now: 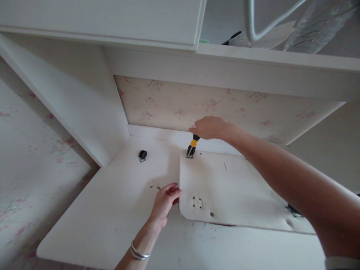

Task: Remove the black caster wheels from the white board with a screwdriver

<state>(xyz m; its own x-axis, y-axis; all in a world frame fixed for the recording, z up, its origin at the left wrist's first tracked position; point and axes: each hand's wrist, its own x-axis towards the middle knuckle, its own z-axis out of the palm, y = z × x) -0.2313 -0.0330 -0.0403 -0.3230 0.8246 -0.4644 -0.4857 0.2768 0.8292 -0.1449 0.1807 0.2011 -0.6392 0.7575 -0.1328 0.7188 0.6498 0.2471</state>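
Note:
My right hand (pixel 210 128) is closed around the handle of a yellow-and-black screwdriver (pixel 194 143). Its shaft points down at a black caster (pixel 191 151) on a metal plate, near the far left corner of a white board (pixel 236 187). At the board's left edge, my left hand (pixel 166 198) touches the side with thumb and fingers; a silver bracelet circles that wrist. Near the board's front left corner is a square mark with several screw holes (pixel 197 203). Part of another black caster (pixel 294 210) shows beneath my right forearm.
A loose black caster (pixel 142 155) lies on the white desktop (pixel 112 210), with several small dark screws (pixel 158 188) nearer my left hand. A white side panel (pixel 73 90) rises at left. Overhead, a shelf (pixel 267 60) holds a clear plastic bottle (pixel 320 26).

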